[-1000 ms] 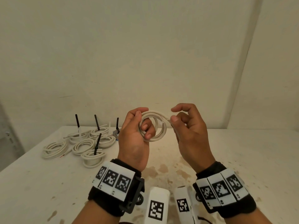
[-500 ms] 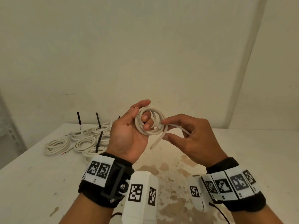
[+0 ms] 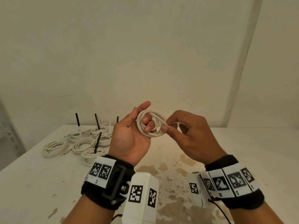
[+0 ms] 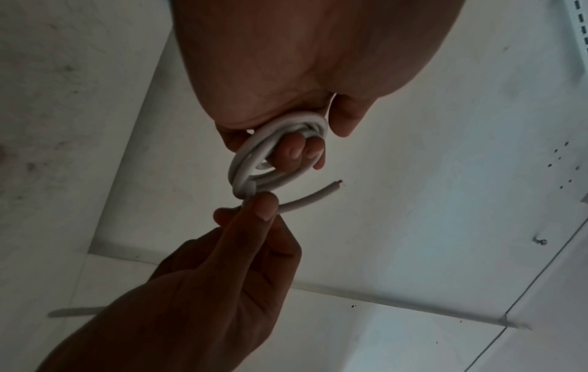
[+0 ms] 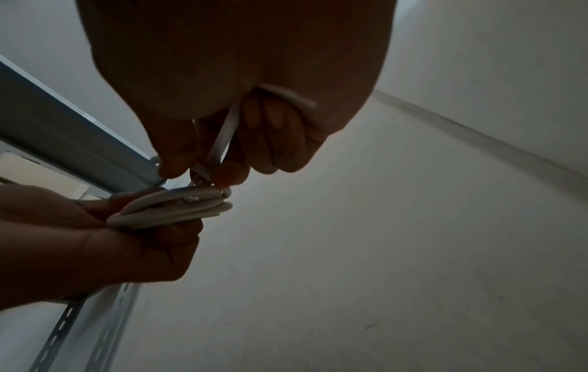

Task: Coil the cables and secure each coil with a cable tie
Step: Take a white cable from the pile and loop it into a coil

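Observation:
In the head view my left hand [image 3: 135, 126] holds a small white cable coil [image 3: 157, 118] up in front of me. Its thumb lies over the coil's top and two fingers pass through the loop. My right hand [image 3: 168, 126] pinches a white cable tie at the coil's right edge. The right wrist view shows the flat tie strip [image 5: 222, 136] running up between the right fingers, above the coil [image 5: 178, 209]. In the left wrist view the coil [image 4: 251, 161] is wrapped by the tie, and the loose cable end [image 4: 313, 197] pokes out past my right index finger.
Several white coils [image 3: 84, 143] lie at the back left of the stained white table [image 3: 242, 151], some with black cable ties [image 3: 77, 119] standing upright. A plain wall rises behind the table. A metal shelf post shows at the far left.
My left hand has turned palm up with the coil. My right hand dropped from a raised pinch, turned its back upward and closed in on the coil's right edge.

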